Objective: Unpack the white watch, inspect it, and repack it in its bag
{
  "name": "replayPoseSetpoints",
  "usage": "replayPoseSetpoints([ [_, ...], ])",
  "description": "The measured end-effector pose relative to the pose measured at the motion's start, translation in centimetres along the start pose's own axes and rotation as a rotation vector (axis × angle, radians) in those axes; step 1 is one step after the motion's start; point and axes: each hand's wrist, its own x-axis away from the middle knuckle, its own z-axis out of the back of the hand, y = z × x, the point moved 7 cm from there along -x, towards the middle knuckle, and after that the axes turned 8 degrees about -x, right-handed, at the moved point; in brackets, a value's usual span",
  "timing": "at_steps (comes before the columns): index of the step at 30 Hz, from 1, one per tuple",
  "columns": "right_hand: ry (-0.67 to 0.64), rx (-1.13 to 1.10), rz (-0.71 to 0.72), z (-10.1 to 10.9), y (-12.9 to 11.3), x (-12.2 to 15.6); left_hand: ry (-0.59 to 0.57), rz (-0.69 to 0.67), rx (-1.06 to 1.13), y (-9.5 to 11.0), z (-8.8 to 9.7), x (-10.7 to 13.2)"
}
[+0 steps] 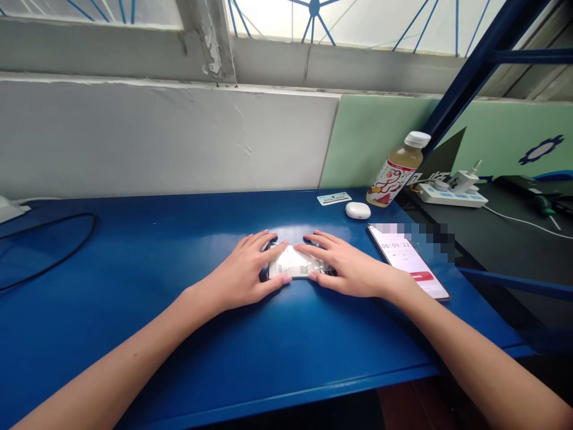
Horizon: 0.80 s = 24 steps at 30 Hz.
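A small flat white packet [293, 263] in clear wrapping lies on the blue table [179, 286]. My left hand [244, 272] rests on its left end, fingers stretched over the top edge and thumb along the near edge. From the other side, my right hand [347, 266] covers the packet's right end, with its fingers laid flat across it. Both hands press or hold the packet against the table. What lies under the packet is dark and mostly hidden.
A phone [409, 260] with a lit timer screen lies to the right of my right hand. Behind it are a white earbud case [357, 210], a small card [333, 198] and a drink bottle [396, 170]. A power strip [452, 194] sits further right. A black cable [54, 239] loops at the left.
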Motion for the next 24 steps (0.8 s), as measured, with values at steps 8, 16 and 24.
replayPoseSetpoints([
  [8,0.020,-0.053,0.020,0.1,0.3,0.2,-0.164,-0.011,0.076,-1.6,0.0,0.7],
  [16,0.056,-0.018,0.000,1.0,1.0,0.5,-0.144,0.009,0.130,-1.7,0.2,0.6],
  [24,0.210,0.005,0.076,0.4,-0.5,-0.1,0.006,0.014,0.102,0.6,-0.3,-0.6],
])
